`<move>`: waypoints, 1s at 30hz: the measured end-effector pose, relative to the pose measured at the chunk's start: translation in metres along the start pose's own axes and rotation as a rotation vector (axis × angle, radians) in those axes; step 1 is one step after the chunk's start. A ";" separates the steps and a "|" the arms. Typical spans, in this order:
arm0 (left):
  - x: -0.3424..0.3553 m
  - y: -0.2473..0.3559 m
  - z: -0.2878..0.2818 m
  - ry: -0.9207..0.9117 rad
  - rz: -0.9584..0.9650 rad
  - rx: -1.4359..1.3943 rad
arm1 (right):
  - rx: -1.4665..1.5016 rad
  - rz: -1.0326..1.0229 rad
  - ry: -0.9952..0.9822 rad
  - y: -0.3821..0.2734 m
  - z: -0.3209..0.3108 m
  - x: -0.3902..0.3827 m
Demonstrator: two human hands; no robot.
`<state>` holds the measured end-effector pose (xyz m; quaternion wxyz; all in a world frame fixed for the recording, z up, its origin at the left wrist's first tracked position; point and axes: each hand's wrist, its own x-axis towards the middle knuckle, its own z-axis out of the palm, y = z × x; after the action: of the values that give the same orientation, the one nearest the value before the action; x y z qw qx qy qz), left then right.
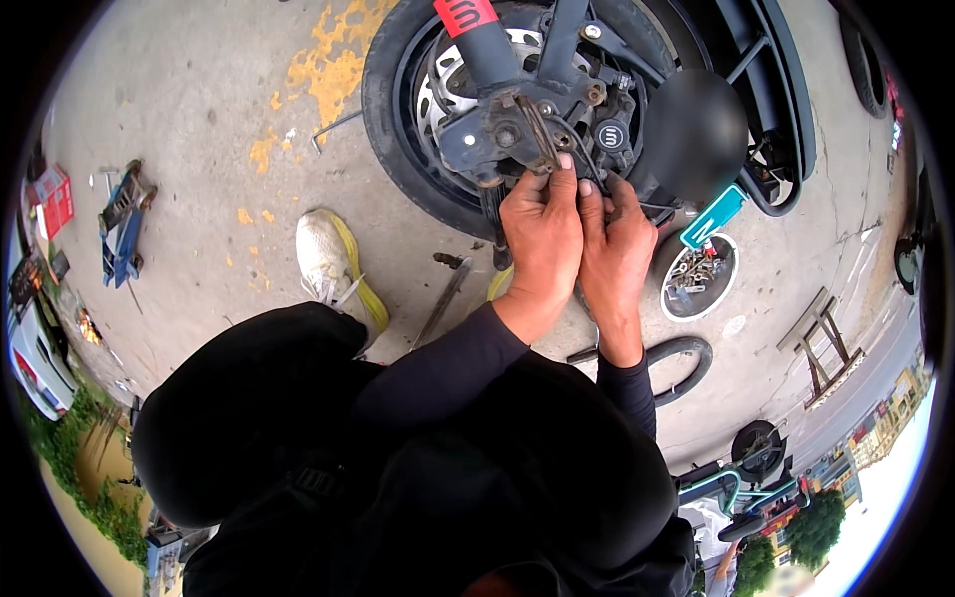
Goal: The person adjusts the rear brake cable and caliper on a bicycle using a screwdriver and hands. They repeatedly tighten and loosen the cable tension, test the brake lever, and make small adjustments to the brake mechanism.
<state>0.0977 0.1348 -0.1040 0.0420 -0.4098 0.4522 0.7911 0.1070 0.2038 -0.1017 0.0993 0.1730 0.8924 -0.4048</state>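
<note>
Both the left hand [542, 229] and the right hand [617, 239] are curled nearly closed, thumbs uppermost, at dark cables [538, 130] near the hub [505, 134]; exactly what they pinch is hidden. The wheel [382, 119], black-tyred with a slotted silver brake disc [450, 72], stands ahead on stained concrete [229, 119].

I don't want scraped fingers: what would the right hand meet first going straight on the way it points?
Likely the thin black cable just ahead of the right hand, with the dark brake caliper close beyond; depth is unclear.
</note>
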 end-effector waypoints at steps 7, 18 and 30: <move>0.002 -0.003 0.001 0.010 0.021 0.001 | -0.055 0.012 -0.003 -0.002 -0.002 0.001; 0.003 -0.001 0.001 0.001 0.025 0.033 | -0.023 -0.011 0.018 -0.003 -0.002 0.001; 0.009 -0.012 -0.003 0.003 0.069 0.000 | 0.008 -0.007 0.011 0.003 -0.002 0.002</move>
<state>0.0988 0.1368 -0.1186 0.0138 -0.3951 0.4662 0.7915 0.1061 0.2078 -0.1035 0.0921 0.1724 0.8919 -0.4079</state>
